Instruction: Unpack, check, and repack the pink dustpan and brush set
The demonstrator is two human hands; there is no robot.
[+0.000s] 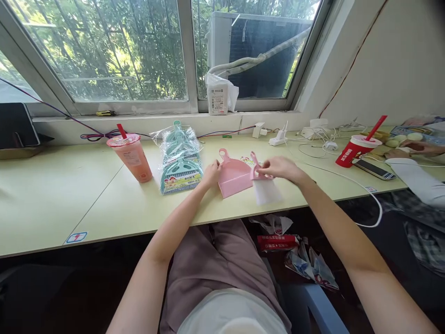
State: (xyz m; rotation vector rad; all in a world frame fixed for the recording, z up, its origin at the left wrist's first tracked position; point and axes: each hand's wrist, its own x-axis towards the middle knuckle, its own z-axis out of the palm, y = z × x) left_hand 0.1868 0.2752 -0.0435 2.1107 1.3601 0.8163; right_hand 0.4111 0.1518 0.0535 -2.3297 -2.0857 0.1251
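Observation:
A small pink dustpan (234, 175) lies on the table in front of me, its looped handle pointing to the window. My left hand (212, 173) is closed at its left edge, the fingertips partly hidden. My right hand (279, 168) grips a pink hand brush (257, 174) at the dustpan's right side. The brush's white bristles point toward me and look a little blurred. Behind the brush, part of a printed card (247, 160) shows. Left of my left hand lie several green dustpan-and-brush sets (182, 162) in clear plastic wrap.
A pink drink cup (134, 160) with a red straw stands on the left. On the right are a red cup (355, 152), a phone (373, 169), white cables (321, 139) and another person's hands (417, 147). A wrapped box (218, 99) stands on the windowsill.

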